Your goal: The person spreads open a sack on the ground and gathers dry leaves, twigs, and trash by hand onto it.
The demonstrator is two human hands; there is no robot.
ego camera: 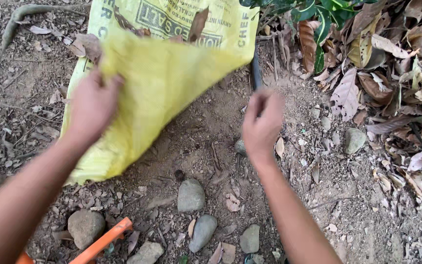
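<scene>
A yellow woven sack (167, 73) with printed lettering lies folded over on bare earth at the top middle. My left hand (93, 105) grips its folded left edge, fingers closed on the fabric. My right hand (262, 122) hovers to the right of the sack, blurred, with fingers curled and nothing visible in them; it is close to a dark thin tube or stick (256, 73) at the sack's right edge. Several dry leaves lie on top of the sack.
Several grey stones (190, 195) lie on the soil near the bottom middle. An orange bar-shaped tool part (103, 240) sits at the bottom left. Dry brown leaves (391, 73) and green plant leaves (318, 14) cover the right and top right.
</scene>
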